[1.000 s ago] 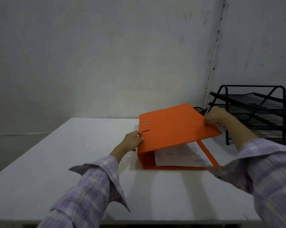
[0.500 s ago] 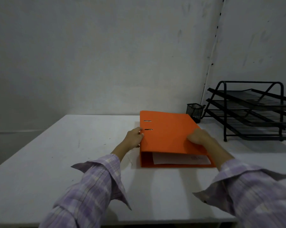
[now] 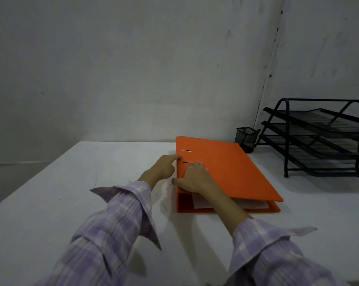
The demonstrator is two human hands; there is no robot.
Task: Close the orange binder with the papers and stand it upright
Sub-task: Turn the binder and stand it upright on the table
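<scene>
The orange binder (image 3: 230, 170) lies flat on the white table (image 3: 92, 203) with its cover down. White papers (image 3: 250, 204) show between the covers at the near edge. My left hand (image 3: 164, 168) is at the binder's left side, its index finger touching the top of the spine. My right hand (image 3: 195, 179) lies on the cover near the spine's near end, fingers on top by the lower slot and thumb hooked over the spine edge.
A black mesh pen cup (image 3: 245, 139) stands just behind the binder's far right corner. A black three-tier wire tray rack (image 3: 323, 139) stands at the right by the wall. The wall runs close behind the table.
The cover has come down from half-raised to flat. My right hand has slid from the cover's right edge across to the spine side. My left hand has stayed at the spine.
</scene>
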